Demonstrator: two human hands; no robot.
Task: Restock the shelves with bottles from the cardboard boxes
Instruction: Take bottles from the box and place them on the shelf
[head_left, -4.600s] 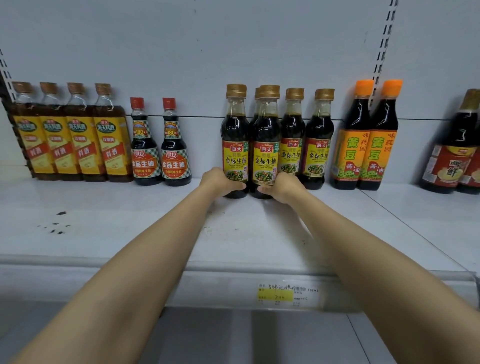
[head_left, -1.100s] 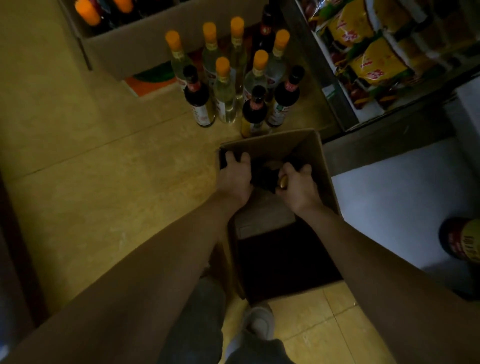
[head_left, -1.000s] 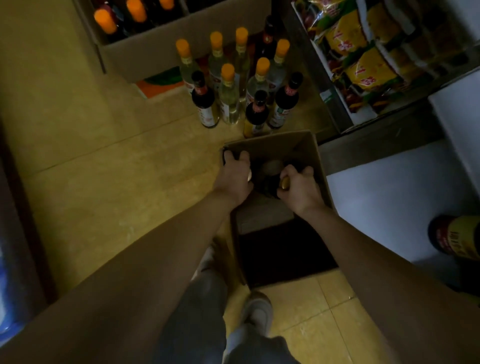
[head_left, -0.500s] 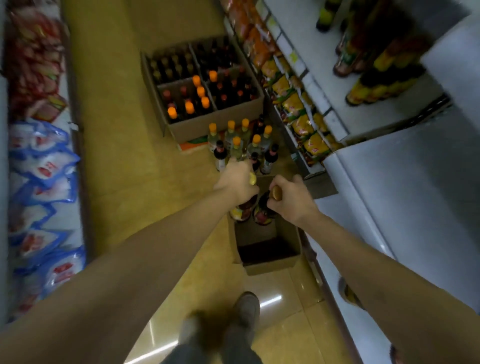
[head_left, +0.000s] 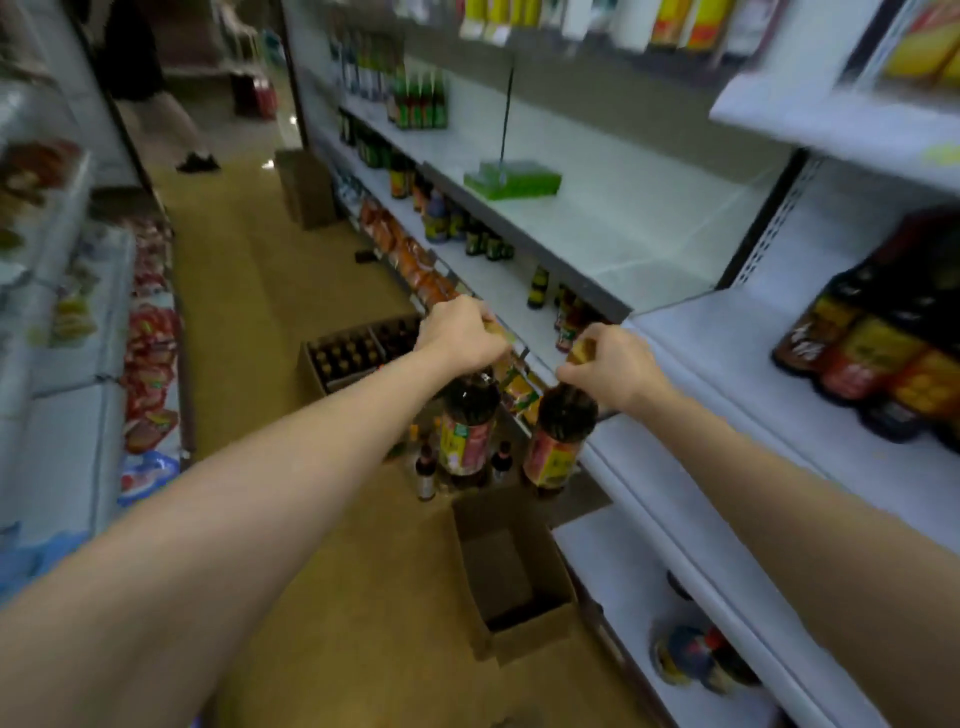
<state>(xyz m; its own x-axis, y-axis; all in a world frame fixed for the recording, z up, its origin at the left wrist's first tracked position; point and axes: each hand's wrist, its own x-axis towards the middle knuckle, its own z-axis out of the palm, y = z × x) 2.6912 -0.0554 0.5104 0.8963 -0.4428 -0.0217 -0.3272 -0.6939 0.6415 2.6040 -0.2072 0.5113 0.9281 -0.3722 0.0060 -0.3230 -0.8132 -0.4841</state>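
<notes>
My left hand (head_left: 460, 332) grips the neck of a dark soy sauce bottle (head_left: 467, 431) with a yellow and red label. My right hand (head_left: 608, 366) grips the gold-capped neck of a second soy sauce bottle (head_left: 558, 441) of the same kind. Both bottles hang upright in the air above the open cardboard box (head_left: 511, 577) on the floor, left of the white shelf (head_left: 727, 395). Dark bottles with red and yellow labels (head_left: 883, 353) stand on that shelf at the far right.
A bigger cardboard box of bottles (head_left: 353, 356) and several loose bottles (head_left: 426, 473) stand on the yellow floor beyond. Another box (head_left: 306, 187) sits farther down the aisle, where a person's legs (head_left: 171, 124) show. Packaged goods fill the left racks (head_left: 150, 353).
Both hands have lifted a bottle each out of the small box and raised them to shelf height. The view has swung up from the floor toward the aisle and shelves.
</notes>
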